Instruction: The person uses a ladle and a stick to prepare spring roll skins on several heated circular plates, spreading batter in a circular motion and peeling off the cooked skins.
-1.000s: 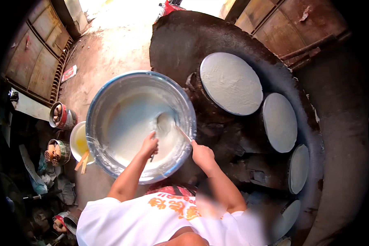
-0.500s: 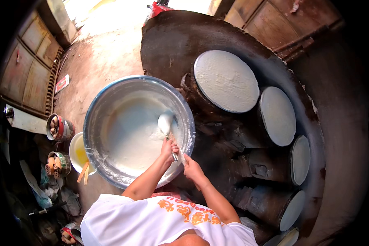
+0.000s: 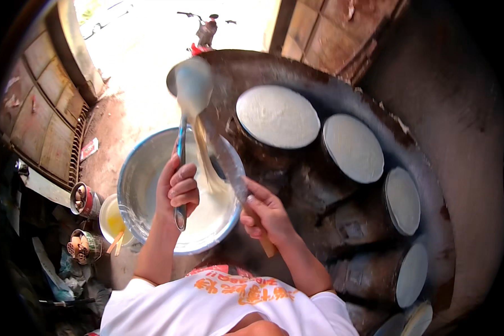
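Observation:
My left hand (image 3: 176, 187) is closed round the metal handle of a big ladle (image 3: 194, 87), which is raised above a wide metal basin (image 3: 124, 185). A thick stream of pale batter (image 3: 206, 163) falls from the ladle into the batter in the basin. In my right hand (image 3: 267, 215) is the wooden handle of a long flat-bladed spatula (image 3: 227, 162). Its blade slants up toward the ladle's bowl beside the falling stream. The ladle's bowl is blurred, and whether the blade touches it I cannot tell.
To the right, round griddles topped with pale batter sheets (image 3: 278, 116) curve along a dark sooty stove rim (image 3: 431, 190). At left stand a white bucket (image 3: 109, 215) with yellow liquid and wooden sticks, and two tins (image 3: 87, 200) of cylindrical pieces. Rusty metal doors (image 3: 50, 106) flank a bright opening.
My left hand has lifted the ladle out of the basin, trailing batter. My right hand has moved slightly right and up, and its spatula now shows clearly. The view has tilted up.

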`<move>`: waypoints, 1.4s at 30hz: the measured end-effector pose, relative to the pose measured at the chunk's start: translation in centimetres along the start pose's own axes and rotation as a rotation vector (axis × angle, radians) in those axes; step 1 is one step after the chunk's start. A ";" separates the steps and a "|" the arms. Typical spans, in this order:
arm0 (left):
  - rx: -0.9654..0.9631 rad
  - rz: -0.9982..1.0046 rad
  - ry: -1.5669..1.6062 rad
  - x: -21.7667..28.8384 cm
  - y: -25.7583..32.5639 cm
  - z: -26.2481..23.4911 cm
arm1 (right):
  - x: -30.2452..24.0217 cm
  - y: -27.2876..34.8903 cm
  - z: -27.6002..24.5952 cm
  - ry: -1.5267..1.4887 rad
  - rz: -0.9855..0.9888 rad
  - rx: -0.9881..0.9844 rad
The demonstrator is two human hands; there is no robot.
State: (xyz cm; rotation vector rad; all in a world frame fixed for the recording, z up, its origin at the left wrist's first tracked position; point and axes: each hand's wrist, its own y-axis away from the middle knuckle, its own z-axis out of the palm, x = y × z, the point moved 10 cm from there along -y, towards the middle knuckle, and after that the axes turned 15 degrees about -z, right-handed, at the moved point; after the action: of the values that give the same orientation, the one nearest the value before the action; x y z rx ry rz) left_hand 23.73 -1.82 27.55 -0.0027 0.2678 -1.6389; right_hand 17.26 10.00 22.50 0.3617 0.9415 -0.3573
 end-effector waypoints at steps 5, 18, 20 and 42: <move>-0.276 -0.025 -0.250 1.0 -1.8 14.2 | -8.0 -3.0 8.0 -0.081 -0.309 -0.194; 0.220 -0.148 -0.007 3.9 7.8 0.5 | 5.0 0.8 0.7 -0.016 -0.069 -0.004; 0.428 -0.026 -0.321 5.5 9.2 1.1 | 3.7 1.9 0.4 -0.082 -0.161 0.024; 0.152 -1.430 -0.130 -43.9 -7.2 -7.4 | -2.4 45.3 -12.7 0.350 -1.032 1.432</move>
State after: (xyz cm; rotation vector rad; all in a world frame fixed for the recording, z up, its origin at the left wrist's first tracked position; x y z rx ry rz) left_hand 19.43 43.05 28.63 -0.2304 -0.0070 -3.0591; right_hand 27.16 56.00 24.19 1.2527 1.0214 -1.9959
